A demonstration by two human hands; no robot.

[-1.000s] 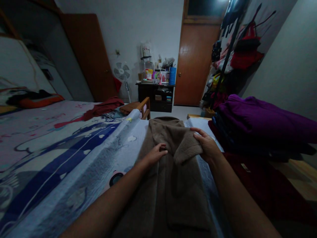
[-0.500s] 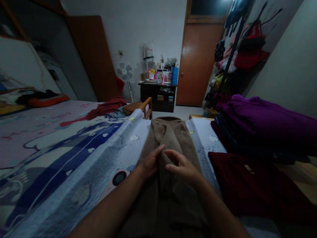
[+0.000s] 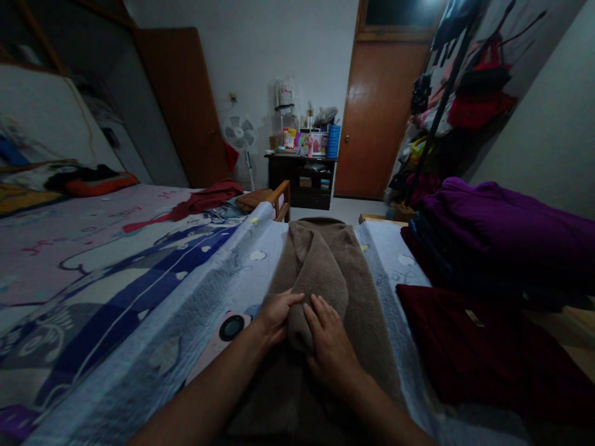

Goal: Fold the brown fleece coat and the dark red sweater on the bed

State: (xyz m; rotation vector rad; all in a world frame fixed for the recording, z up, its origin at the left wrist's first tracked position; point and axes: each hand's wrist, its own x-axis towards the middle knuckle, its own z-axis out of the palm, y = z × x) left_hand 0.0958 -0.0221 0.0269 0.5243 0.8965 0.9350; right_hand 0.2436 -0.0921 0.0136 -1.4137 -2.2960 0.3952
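Note:
A brown fleece garment (image 3: 367,297) lies lengthwise in front of me on the bed, with a folded-over flap of it (image 3: 320,266) along its middle. My left hand (image 3: 275,319) closes on the left edge of that flap, thumb lying over the fabric. On the flap's right side rests my right hand (image 3: 331,341), its fingers stretched over the cloth and its thumb low by a rolled opening. The two hands nearly meet at the fingertips. Left of the garment, a pink item with a round black patch (image 3: 231,326), perhaps a phone, is partly hidden by my left forearm.
A dark red folded garment (image 3: 465,353) lies at right, below a stack topped with purple cloth (image 3: 506,217). Red clothing (image 3: 209,201) is on the patterned bedding at left. Beyond stand a fan (image 3: 240,133), a dark cabinet (image 3: 302,183) and a wooden door (image 3: 372,118).
The raised fold in the brown garment now lies flatter and wider. My right hand has turned from a loose pinch to fingers laid on the cloth, and both hands sit slightly nearer me.

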